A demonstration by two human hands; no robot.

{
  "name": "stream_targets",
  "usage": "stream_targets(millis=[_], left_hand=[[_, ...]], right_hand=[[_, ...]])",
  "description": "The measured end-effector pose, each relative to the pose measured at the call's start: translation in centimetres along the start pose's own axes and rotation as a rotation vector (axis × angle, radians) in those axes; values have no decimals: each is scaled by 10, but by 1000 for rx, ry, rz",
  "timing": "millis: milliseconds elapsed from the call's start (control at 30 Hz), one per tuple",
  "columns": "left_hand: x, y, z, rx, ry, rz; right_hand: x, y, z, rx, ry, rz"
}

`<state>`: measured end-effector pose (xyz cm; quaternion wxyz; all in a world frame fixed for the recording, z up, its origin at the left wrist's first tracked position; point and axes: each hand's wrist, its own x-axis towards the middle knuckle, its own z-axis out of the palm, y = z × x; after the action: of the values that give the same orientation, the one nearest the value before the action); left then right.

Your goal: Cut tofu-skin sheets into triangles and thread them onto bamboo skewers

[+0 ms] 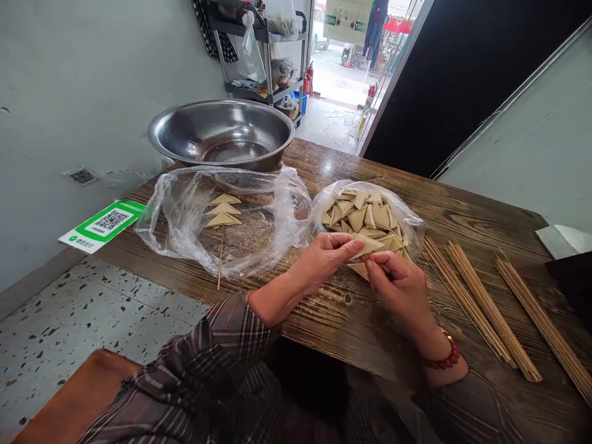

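Observation:
My left hand (pixel 327 256) pinches a flat, pale tan folded triangle (pixel 369 243) between thumb and fingers. Against its lower right side, the fingers of my right hand (pixel 398 280) are pressed together; something thin, partly hidden, seems to be between them. Just behind both hands, a clear plastic bag (pixel 411 217) lies open, full of similar triangles (pixel 358 219). To the left, a skewer (pixel 221 259) carrying several stacked triangles (pixel 224 209) rests on another clear plastic bag (pixel 178 231).
A large steel basin (pixel 222 132) stands at the back left of the wooden table (pixel 444 209). Bundles of thin sticks (pixel 493 308) lie at the right. A green QR card (pixel 104 226) sits at the left edge. Beyond is a shelf cart (pixel 271 61) by the doorway.

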<state>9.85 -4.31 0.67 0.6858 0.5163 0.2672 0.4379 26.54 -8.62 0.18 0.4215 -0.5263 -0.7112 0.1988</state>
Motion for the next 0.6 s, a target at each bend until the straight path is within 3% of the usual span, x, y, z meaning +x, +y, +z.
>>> stream_targets(millis=[400, 600], left_hand=[[0, -2, 0, 11, -13, -18], [3, -5, -2, 28, 50, -29]], right_hand=[[5, -2, -1, 114, -33, 86], [6, 0, 2, 158, -46, 109]])
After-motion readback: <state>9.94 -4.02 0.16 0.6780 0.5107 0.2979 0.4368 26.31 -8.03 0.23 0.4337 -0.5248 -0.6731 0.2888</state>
